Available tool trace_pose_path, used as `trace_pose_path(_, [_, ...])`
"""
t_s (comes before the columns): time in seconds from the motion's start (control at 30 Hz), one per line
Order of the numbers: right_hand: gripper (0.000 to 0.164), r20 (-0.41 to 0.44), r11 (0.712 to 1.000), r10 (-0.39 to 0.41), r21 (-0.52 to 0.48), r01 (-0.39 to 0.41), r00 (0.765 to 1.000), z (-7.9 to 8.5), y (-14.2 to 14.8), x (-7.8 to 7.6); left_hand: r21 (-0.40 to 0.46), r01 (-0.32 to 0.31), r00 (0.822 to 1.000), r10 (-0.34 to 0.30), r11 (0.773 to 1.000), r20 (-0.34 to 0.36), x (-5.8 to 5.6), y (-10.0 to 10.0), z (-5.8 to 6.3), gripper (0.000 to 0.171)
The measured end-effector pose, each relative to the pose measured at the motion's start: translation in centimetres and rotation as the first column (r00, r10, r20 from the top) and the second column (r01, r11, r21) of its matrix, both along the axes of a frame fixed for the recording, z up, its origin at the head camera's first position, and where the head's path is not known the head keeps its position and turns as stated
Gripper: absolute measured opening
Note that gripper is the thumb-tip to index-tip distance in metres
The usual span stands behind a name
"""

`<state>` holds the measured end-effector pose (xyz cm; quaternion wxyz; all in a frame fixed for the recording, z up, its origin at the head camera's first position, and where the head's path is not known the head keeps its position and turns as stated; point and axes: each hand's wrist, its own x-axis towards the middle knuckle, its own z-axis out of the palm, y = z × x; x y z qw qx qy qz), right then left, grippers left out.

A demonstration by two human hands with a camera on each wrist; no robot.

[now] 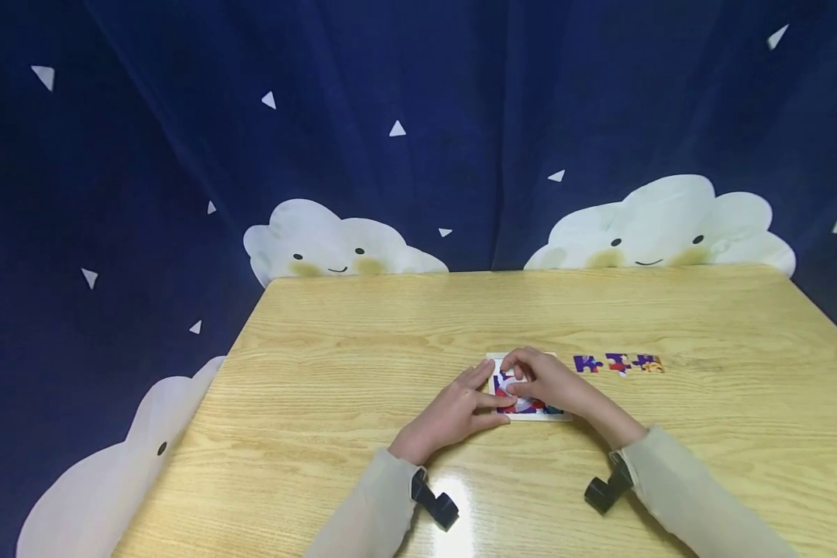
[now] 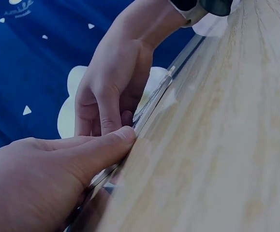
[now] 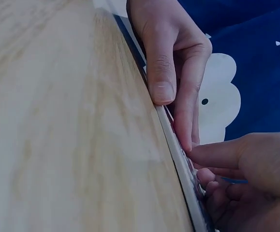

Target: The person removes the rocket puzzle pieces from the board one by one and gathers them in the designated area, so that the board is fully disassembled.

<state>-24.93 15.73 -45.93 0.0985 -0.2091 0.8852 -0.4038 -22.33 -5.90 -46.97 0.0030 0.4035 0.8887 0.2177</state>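
A small picture jigsaw in a white-edged tray (image 1: 530,417) lies flat on the table, partly covered by both hands. My left hand (image 1: 455,411) rests at the tray's left side with fairly straight fingers; its thumb (image 3: 162,84) touches the near edge and another finger reaches onto the picture. Over the tray, my right hand (image 1: 545,381) bends its fingers down to the picture, thumb and index finger apart. Whether a puzzle piece sits between them is hidden. Right of the tray lie loose puzzle pieces (image 1: 618,363) in a row, purple, red and orange.
The pale wooden table (image 1: 307,387) stretches around the tray on all sides. Behind it hangs a dark blue curtain (image 1: 446,93) with white triangles and smiling clouds. Black camera mounts (image 1: 438,504) are strapped at both wrists, close above the tabletop.
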Motion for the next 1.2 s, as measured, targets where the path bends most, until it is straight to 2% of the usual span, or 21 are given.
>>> trace_pose_path(0.1, [0.018,0.060,1.000,0.005,-0.013,-0.004,0.998,0.2,-0.2,-0.1,0.005,-0.003,1.000,0.003,1.000,0.011,0.0,0.0,0.1,0.035])
trace_pose_path(0.2, [0.017,0.082,1.000,0.003,-0.017,-0.002,0.997,0.4,-0.4,0.0,0.004,-0.004,1.000,0.003,1.000,0.017,0.1,0.0,0.1,0.035])
trace_pose_path(0.47, [0.018,0.113,0.998,-0.008,-0.066,0.015,0.994,0.5,-0.5,0.2,0.008,-0.007,1.000,0.007,1.000,0.023,0.0,0.0,0.0,0.035])
trace_pose_path(0.6, [0.019,0.102,0.996,-0.007,-0.085,0.015,0.995,0.4,-0.5,0.3,0.013,-0.006,1.000,0.005,1.000,0.021,0.0,0.0,0.0,0.035])
trace_pose_path(0.93, [0.022,-0.068,0.997,-0.041,-0.074,0.036,0.997,-0.8,-0.2,0.8,-0.004,-0.011,1.000,0.011,1.000,0.021,0.1,0.0,-0.1,0.035])
trace_pose_path(1.2, [0.028,-0.235,0.989,-0.072,-0.144,0.039,0.969,-1.2,-0.3,1.6,-0.004,-0.011,1.000,0.011,1.000,-0.007,0.1,0.1,-0.1,0.035])
